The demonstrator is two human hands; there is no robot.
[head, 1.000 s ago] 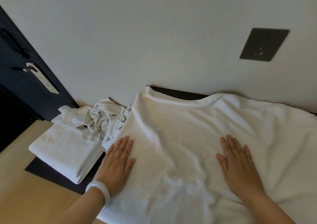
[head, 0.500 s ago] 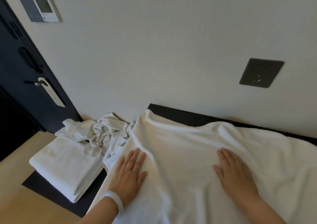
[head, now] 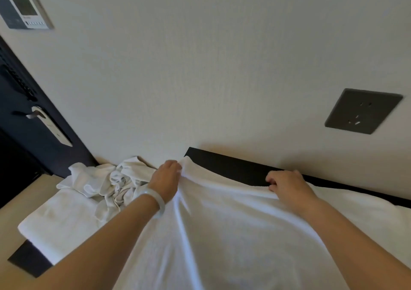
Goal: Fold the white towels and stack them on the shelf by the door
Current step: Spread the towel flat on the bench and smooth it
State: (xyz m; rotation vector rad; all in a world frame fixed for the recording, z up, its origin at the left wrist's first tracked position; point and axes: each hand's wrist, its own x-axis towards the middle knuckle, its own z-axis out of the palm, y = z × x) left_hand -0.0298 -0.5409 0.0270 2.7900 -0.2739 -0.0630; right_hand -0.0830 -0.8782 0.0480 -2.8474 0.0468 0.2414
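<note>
One towel, long axis along wall

Gripping the far edge of the spread white towel: left hand at the corner, right hand farther along, fingers curled over the hem. Under it, black shelf against the wall. To the left, crumpled towels touching a folded stack, near the dark door.

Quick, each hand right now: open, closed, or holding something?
Left hand: gripping the far corner of the spread towel.
Right hand: gripping that towel's far edge.
</note>
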